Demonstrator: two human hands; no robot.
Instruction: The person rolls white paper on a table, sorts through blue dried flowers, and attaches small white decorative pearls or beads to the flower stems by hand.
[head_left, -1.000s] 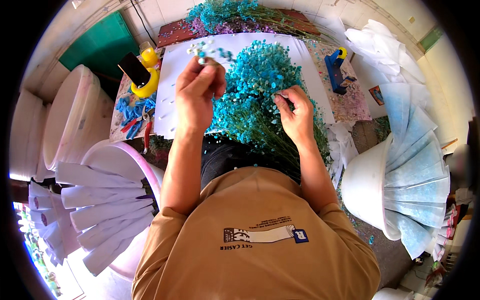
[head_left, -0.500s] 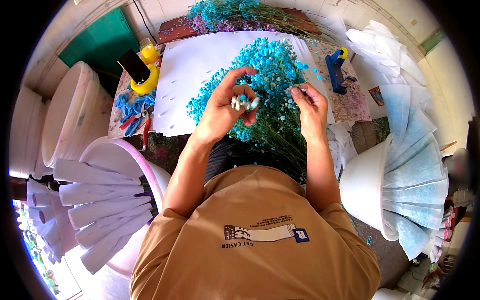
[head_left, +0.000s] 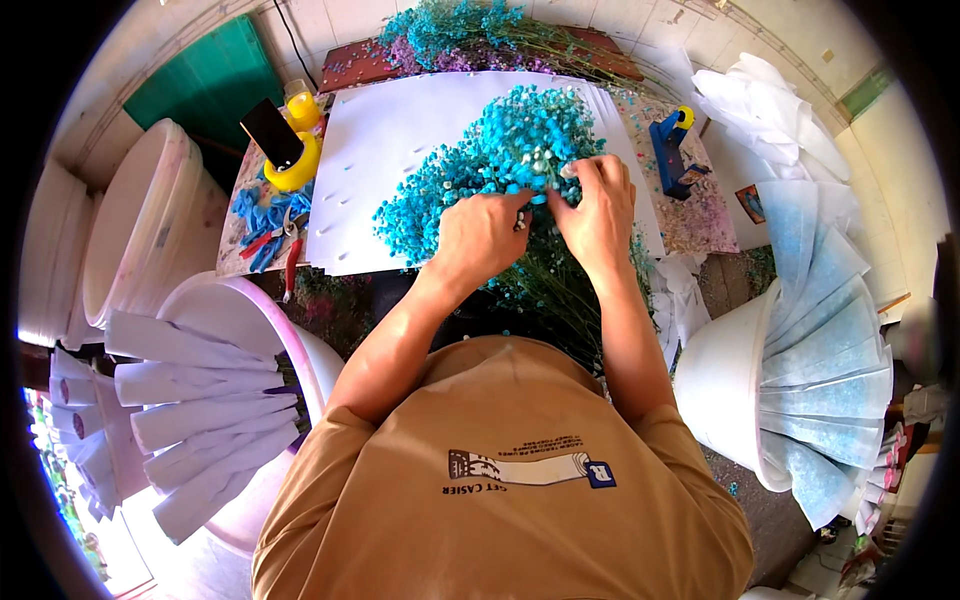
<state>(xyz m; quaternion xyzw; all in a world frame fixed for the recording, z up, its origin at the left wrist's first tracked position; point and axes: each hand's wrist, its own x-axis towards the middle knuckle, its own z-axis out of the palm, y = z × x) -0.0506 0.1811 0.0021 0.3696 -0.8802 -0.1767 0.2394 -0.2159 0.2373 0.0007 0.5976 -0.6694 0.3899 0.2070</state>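
Over the white paper's [head_left: 360, 160] near edge, blue flowers [head_left: 530, 130] lie bunched, green stems [head_left: 560, 275] trailing toward me — my L hand [head_left: 480, 235] is curled tight on some heads; R hand [head_left: 600, 215] touches there too, can't tell if gripping. Approx. midway, I'd say: bunch gathered, no wrap on it yet. White cones [head_left: 205, 385] w/ L bucket [head_left: 290, 335], pale-blue wraps [head_left: 825, 370] w/ R bucket [head_left: 725, 380] look done — loose sprays [head_left: 455, 30] at back prob. left.

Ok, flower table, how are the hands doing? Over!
Left hand, right hand: close together at the blue flowers. Flowers partly over white paper. Cutters off left, tape dispenser off right.
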